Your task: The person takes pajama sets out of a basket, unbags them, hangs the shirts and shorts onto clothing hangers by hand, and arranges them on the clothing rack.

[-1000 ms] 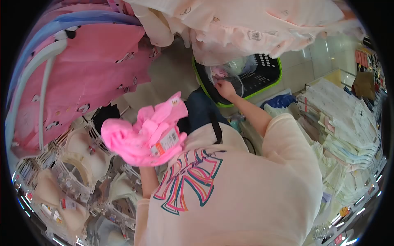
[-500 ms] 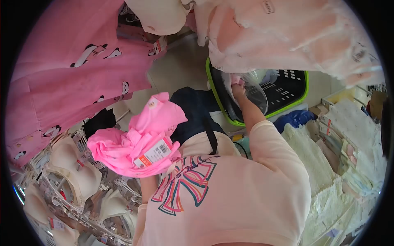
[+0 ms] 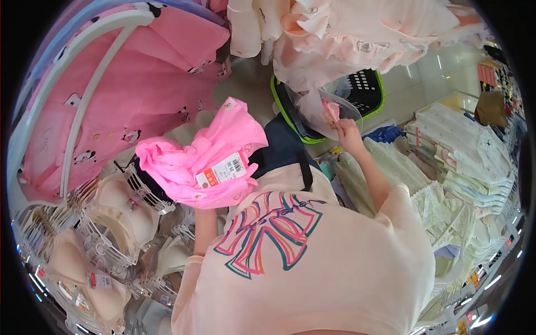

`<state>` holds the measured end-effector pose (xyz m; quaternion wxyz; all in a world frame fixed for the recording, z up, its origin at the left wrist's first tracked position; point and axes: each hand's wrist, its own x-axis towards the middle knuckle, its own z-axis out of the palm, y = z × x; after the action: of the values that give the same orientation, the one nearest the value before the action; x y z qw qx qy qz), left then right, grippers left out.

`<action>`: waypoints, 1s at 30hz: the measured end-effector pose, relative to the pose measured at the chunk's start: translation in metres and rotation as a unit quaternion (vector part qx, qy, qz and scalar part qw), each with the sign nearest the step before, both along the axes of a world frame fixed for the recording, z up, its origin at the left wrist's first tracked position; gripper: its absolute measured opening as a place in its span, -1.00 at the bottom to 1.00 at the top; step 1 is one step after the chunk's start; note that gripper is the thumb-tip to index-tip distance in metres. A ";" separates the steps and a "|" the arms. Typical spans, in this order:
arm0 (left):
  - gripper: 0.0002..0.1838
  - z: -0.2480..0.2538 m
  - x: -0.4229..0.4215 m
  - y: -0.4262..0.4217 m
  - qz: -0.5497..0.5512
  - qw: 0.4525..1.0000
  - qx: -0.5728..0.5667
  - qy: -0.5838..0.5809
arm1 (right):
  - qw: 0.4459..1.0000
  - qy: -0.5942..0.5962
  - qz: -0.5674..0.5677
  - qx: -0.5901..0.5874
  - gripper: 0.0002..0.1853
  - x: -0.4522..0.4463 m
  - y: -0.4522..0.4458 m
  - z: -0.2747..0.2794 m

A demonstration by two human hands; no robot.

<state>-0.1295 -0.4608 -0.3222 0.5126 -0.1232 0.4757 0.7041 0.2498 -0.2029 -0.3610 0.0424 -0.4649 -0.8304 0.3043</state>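
A bright pink garment point(image 3: 206, 159), bunched up, rests on my left hand, and its folds cover the fingers. Below it my left wrist point(image 3: 206, 216) shows. A white and orange price tag point(image 3: 223, 170) faces up on the cloth. My right hand point(image 3: 348, 134) has its fingers closed on the edge of a clear plastic bag point(image 3: 315, 111). Inside the bag, close to the fingertips, is something light pink point(image 3: 331, 109), partly hidden. The bag lies over the near side of a black shopping basket with a green rim point(image 3: 291, 124).
Pink panda-print clothes point(image 3: 134, 84) hang at the left on a white rack point(image 3: 95, 106). Below them hang several beige bras point(image 3: 117, 206). Pale pink frilly clothes point(image 3: 357, 39) hang over the basket's far side. Pale green and white garments point(image 3: 458, 145) line the right.
My right hand has come up out of the basket, drawing the bag's edge toward me. The pink garment in my left hand has shifted slightly right and up. My view has tilted.
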 end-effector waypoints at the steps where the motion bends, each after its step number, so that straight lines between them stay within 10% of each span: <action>1: -0.38 0.004 0.001 0.001 -0.001 1.000 0.007 -0.001 | 1.000 -0.020 0.001 -0.009 -0.89 0.002 0.001 0.008; 22: -0.33 0.049 0.008 0.010 -0.006 0.983 0.184 -0.013 | 0.993 0.035 -0.090 0.073 -0.78 0.030 0.046 0.117; 30: -0.22 0.056 0.016 -0.013 0.028 0.888 0.432 -0.156 | 0.945 0.142 -0.183 -0.231 -0.83 0.033 0.093 0.160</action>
<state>-0.1138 -0.4741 -0.2659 0.5626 -0.0113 0.0342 0.8259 0.2832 -0.1095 -0.2015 0.1064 -0.5578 -0.6231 0.5378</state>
